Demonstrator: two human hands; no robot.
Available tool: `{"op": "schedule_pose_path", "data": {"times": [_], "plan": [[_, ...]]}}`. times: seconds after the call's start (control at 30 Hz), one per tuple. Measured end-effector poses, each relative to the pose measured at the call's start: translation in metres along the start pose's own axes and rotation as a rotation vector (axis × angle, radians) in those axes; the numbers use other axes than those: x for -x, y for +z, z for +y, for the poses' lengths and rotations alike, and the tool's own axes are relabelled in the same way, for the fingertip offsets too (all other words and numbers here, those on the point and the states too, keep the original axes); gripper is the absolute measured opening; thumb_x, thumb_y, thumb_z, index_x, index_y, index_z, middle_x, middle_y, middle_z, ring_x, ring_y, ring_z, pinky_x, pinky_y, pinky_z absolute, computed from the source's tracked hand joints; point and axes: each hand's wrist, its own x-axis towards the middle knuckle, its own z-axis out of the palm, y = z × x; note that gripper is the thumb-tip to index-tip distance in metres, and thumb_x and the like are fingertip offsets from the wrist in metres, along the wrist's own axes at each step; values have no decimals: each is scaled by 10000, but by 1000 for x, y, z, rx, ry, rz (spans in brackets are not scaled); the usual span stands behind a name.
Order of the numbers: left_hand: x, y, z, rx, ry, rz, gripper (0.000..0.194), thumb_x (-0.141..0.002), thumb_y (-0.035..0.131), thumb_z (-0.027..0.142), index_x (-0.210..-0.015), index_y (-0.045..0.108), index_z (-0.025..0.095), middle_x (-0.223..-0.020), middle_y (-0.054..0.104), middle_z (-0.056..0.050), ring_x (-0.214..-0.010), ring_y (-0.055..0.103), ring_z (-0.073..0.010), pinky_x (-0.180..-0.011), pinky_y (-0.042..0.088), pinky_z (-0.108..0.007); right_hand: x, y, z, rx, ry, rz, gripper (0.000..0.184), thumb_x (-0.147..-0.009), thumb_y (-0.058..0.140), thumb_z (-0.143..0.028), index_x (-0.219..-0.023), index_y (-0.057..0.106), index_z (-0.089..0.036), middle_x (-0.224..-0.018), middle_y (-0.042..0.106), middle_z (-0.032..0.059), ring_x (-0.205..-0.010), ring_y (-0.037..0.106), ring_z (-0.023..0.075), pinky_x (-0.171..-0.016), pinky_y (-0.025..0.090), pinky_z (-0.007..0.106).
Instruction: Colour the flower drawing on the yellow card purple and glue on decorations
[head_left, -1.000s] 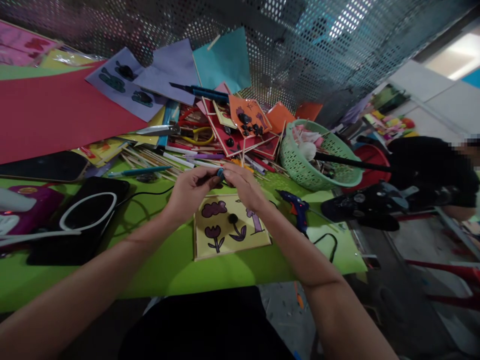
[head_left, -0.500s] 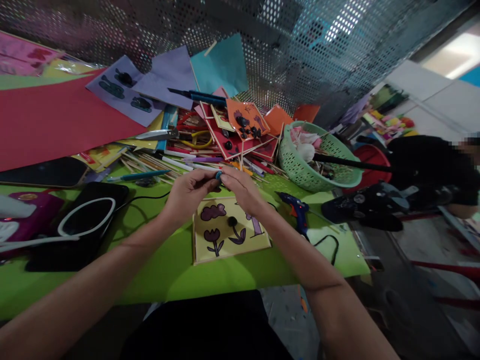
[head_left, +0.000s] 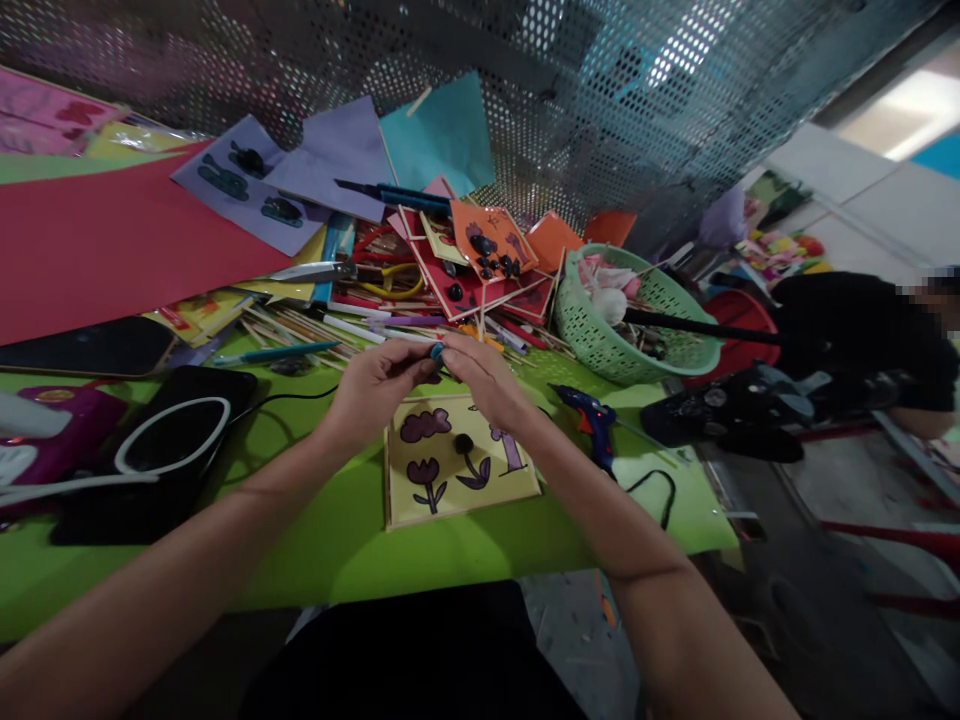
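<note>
Between the fingertips of both hands is a small blue lump (head_left: 436, 352), too small and covered to name its kind. My left hand (head_left: 380, 385) pinches it from the left, fingers curled. My right hand (head_left: 484, 372) closes on it from the right, its fingers bent over the top. Just below my hands lies a yellow picture card (head_left: 450, 500) with a thin stick frame along its edges. On the card are a purple cloud, a tulip, a tree and a flower with a dark round head. My right wrist hides its upper right corner.
A blue glue gun (head_left: 592, 418) lies right of the card. Behind it stands a green basket (head_left: 637, 365). Wooden sticks (head_left: 300, 325), markers, scissors (head_left: 322, 270) and coloured papers crowd the back. At left are a black tablet-like slab (head_left: 187, 420) and a white cable loop (head_left: 127, 440). A person (head_left: 862, 330) is at right.
The camera view has tipped slightly, so the table sits a little lower. Both hands keep their pinch on the blue lump with hardly any movement.
</note>
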Motion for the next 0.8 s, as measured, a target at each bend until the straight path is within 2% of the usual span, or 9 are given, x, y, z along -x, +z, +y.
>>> {"op": "schedule_pose_path", "data": {"times": [0.23, 0.33, 0.43, 0.6, 0.8], "plan": [[-2, -1, -5, 14, -26, -7, 300, -799, 885, 454, -961, 848, 203, -907, 797, -49, -831, 732, -190, -860, 643, -364, -1, 1, 3, -60, 25, 7, 256, -991, 443, -345, -758, 379, -261, -767, 425, -17, -758, 438, 189, -731, 375, 335], [-3, -3, -7, 38, -6, -17, 315, -803, 892, 459, -971, 848, 196, -952, 807, -60, -877, 736, -198, -902, 633, -371, -1, 1, 2, -142, 25, 2, 323, -1034, 439, -397, -747, 378, -262, -739, 396, -26, -723, 410, 185, -720, 363, 335], [-3, -3, -8, -2, 55, -12, 251, -832, 875, 408, -981, 856, 208, -974, 804, -58, -887, 725, -184, -883, 613, -333, -1, 1, 1, -194, 12, 13, 375, -1051, 449, -450, -733, 393, -260, -717, 396, -29, -706, 400, 184, -710, 342, 334], [-2, -4, -11, -75, 144, 29, 180, -854, 849, 349, -984, 866, 225, -967, 793, -42, -854, 710, -167, -833, 597, -297, -2, 3, 3, -228, -6, 29, 321, -997, 485, -395, -720, 401, -256, -707, 387, -36, -699, 391, 177, -699, 320, 331], [-3, -4, -13, -21, 98, 13, 248, -842, 872, 418, -991, 861, 220, -973, 803, -44, -885, 727, -180, -861, 619, -315, -2, 3, 3, -231, 12, 12, 271, -965, 471, -341, -720, 395, -254, -707, 404, -32, -706, 405, 178, -708, 329, 337]]}}
